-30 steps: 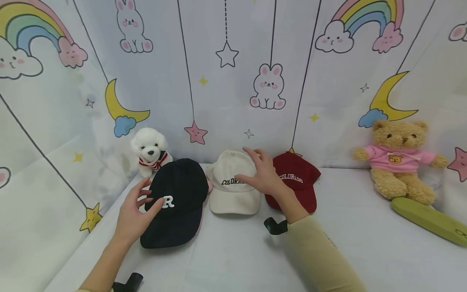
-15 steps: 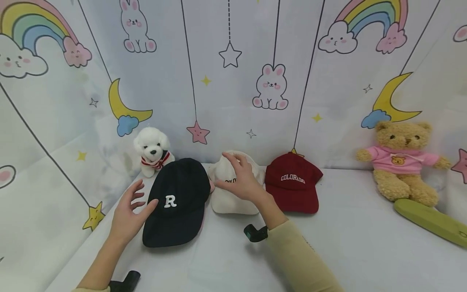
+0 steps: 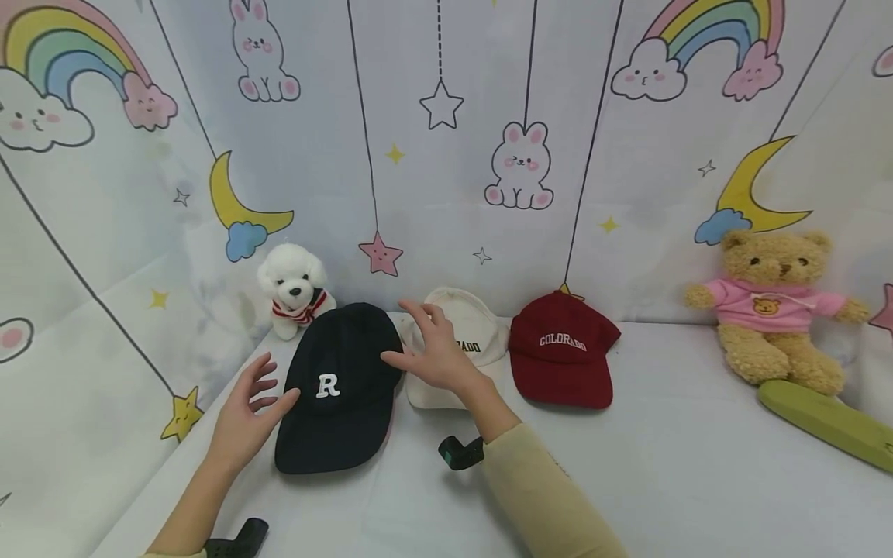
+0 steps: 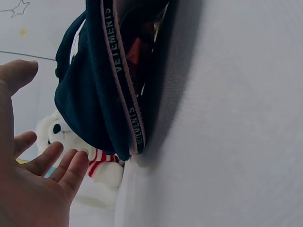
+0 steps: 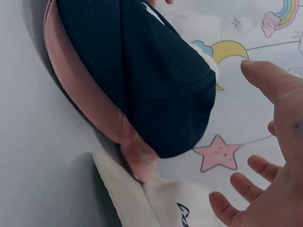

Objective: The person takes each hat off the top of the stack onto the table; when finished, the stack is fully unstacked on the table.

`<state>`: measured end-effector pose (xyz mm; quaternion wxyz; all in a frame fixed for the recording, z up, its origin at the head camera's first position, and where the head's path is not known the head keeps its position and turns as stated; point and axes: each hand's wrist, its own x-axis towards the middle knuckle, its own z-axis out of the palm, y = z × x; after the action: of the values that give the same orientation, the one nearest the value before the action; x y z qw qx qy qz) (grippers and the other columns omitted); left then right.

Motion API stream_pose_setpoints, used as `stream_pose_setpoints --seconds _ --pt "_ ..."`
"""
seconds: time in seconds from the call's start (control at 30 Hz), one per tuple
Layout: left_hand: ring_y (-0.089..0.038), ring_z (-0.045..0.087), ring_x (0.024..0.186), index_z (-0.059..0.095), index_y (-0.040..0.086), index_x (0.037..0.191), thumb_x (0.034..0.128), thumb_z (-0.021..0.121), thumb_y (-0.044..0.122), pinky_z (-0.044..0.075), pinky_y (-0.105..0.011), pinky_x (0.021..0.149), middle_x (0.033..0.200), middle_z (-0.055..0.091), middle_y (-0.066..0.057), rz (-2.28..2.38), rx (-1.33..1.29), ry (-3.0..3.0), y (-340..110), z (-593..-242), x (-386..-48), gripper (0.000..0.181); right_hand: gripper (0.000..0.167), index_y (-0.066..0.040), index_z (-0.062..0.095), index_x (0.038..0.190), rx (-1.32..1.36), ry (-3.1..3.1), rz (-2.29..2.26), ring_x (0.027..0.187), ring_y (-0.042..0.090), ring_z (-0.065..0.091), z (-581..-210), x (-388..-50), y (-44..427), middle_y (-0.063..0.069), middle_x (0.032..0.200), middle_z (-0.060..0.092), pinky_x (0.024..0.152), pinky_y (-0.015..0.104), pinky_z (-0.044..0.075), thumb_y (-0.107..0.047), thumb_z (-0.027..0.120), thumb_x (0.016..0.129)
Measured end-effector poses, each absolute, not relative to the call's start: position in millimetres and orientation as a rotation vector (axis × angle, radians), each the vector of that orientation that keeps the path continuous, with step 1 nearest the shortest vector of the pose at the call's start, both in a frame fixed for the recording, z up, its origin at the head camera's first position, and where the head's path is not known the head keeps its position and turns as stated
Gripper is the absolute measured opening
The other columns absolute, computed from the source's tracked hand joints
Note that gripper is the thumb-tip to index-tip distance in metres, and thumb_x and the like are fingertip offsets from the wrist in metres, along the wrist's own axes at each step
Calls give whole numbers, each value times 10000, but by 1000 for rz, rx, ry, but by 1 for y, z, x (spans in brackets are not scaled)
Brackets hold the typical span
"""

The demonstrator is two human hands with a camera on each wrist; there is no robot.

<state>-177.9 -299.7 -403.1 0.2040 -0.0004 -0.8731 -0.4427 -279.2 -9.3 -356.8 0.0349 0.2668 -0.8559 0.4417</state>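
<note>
A navy baseball cap with a white R lies on the white table, its brim toward me. To its left, my left hand is held with fingers spread and thumb toward the crown; in the left wrist view a gap shows between the fingers and the cap. On the cap's right side hovers my right hand, fingers apart, holding nothing. It partly hides a cream cap behind it. In the right wrist view, a pink piece shows beneath the navy cap.
A maroon COLORADO cap lies right of the cream one. Behind the navy cap sits a white plush dog. Farther right are a teddy bear in pink and a long green object. A printed cloth hangs behind the table.
My right hand has moved left, from between the cream and maroon caps to beside the navy cap. My left hand has shifted only slightly. The caps have stayed in place.
</note>
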Motion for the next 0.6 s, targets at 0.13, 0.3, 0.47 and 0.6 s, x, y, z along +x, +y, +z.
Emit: stream_pose_setpoints --seconds 0.13,0.3,0.47,0.6 --pt "-408 478 1273 274 16 1563 972 695 337 364 -32 832 1494 405 -252 -1252 28 -2505 -302 -406 -178 793 820 -247 348 1572 842 -2618 1390 1405 344 278 -361 -278 -16 129 1568 248 1071 604 357 -387 775 886" --pt "-409 507 1267 254 7 1567 971 682 397 498 -290 953 1501 405 -257 -1236 75 -2615 -306 -408 -179 830 814 -230 359 1569 861 -2606 1432 1395 350 300 -364 -277 -23 143 1556 260 1079 600 346 -392 769 884" --pt "-427 510 1257 219 -16 1569 969 675 426 475 -544 986 1490 404 -280 -1245 105 -2692 -306 -409 -179 874 807 -232 357 1566 869 -2604 1455 1372 331 317 -366 -277 -30 131 1526 285 1078 587 355 -401 761 888" --pt "-421 508 1261 214 -30 1566 967 670 445 482 -538 979 1481 411 -286 -1231 139 -2739 -306 -410 -180 890 803 -250 354 1566 875 -2598 1460 1366 311 326 -368 -277 -35 116 1509 307 1082 572 357 -396 762 890"
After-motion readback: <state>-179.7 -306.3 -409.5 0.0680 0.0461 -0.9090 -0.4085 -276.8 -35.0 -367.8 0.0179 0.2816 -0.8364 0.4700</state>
